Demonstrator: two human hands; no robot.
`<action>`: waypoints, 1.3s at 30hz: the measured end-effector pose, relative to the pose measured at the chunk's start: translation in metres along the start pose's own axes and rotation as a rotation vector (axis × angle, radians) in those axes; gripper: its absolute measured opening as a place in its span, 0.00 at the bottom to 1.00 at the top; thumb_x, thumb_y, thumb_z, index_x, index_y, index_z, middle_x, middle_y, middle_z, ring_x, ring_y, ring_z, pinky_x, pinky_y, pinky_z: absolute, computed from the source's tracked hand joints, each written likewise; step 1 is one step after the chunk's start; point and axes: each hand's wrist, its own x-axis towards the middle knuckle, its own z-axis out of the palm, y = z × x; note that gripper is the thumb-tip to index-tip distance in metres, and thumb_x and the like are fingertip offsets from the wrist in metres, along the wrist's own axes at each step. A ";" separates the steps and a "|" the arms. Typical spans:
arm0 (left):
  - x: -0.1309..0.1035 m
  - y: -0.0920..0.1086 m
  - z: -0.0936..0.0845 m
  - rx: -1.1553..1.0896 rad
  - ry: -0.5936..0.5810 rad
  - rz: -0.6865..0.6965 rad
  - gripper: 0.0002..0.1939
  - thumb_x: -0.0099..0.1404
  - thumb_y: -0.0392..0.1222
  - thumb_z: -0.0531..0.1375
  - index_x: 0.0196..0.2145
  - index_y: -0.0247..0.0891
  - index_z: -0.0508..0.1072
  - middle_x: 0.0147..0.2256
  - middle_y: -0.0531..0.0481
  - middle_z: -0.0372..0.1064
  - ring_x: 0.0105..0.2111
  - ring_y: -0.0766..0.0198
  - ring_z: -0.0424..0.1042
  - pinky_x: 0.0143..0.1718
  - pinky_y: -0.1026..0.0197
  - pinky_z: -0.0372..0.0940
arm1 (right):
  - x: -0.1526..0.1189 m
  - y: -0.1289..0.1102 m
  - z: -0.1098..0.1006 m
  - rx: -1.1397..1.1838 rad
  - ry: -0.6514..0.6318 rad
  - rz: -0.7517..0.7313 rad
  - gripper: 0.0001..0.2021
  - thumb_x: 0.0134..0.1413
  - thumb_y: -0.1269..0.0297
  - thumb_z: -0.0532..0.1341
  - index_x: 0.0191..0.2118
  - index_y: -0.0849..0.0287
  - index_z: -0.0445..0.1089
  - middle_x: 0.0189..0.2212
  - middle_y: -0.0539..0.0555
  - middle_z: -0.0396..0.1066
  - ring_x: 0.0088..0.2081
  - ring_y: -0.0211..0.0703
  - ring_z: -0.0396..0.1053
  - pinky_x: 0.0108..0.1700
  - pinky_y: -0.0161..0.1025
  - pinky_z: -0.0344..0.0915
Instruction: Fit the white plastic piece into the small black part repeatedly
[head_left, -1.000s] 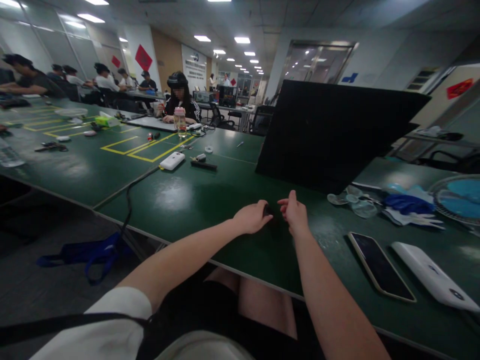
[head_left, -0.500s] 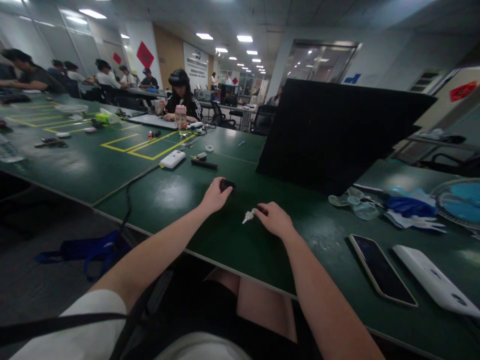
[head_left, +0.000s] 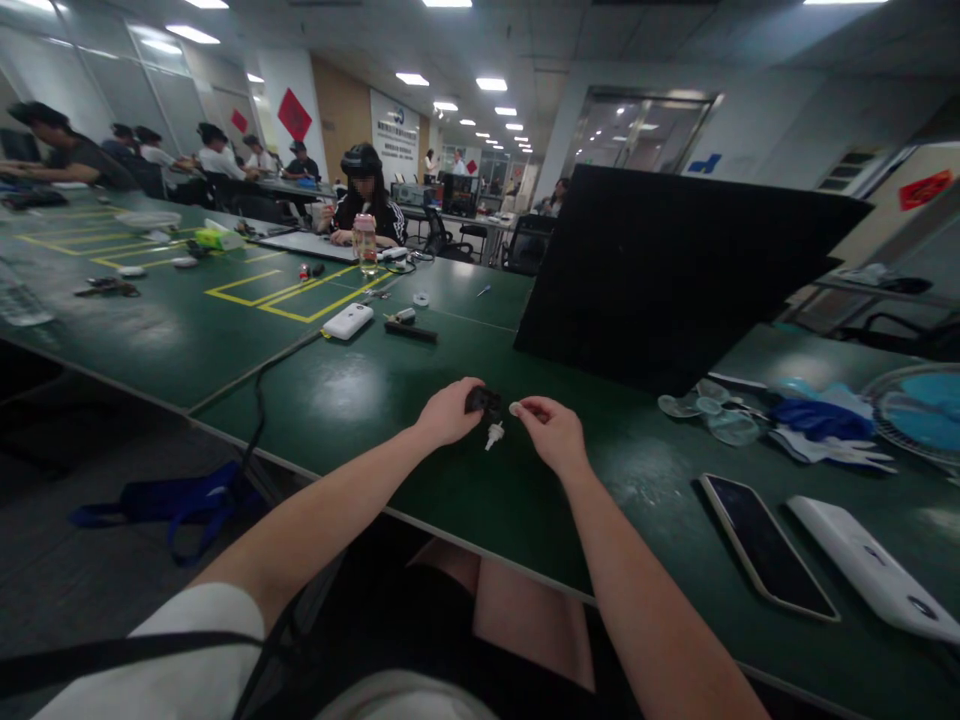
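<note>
My left hand (head_left: 450,412) is closed around a small black object (head_left: 484,401) just above the green table. Between thumb and fingertips, my right hand (head_left: 553,432) pinches a small whitish round piece (head_left: 515,409), a short way right of the black object. A small white plastic part (head_left: 494,435) lies on the table (head_left: 450,490) below and between my hands. The details of the black object are too dark to make out.
A large black panel (head_left: 675,270) stands behind my right hand. To the right lie a phone (head_left: 769,545), a white device (head_left: 870,565), gloves (head_left: 825,415) and a fan (head_left: 922,400). Further back are a white box (head_left: 348,321), a bottle (head_left: 365,245) and a seated person (head_left: 367,205).
My left hand has moved right and slightly nearer with the black object. The whitish round piece now shows in my right hand's pinch, apart from the white part on the table.
</note>
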 end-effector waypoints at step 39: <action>-0.003 0.002 -0.002 -0.096 -0.137 -0.029 0.25 0.61 0.51 0.66 0.55 0.44 0.72 0.47 0.49 0.79 0.46 0.57 0.78 0.49 0.57 0.71 | 0.002 0.016 -0.018 0.026 0.050 0.216 0.14 0.58 0.55 0.64 0.45 0.55 0.79 0.43 0.59 0.78 0.41 0.52 0.75 0.39 0.44 0.69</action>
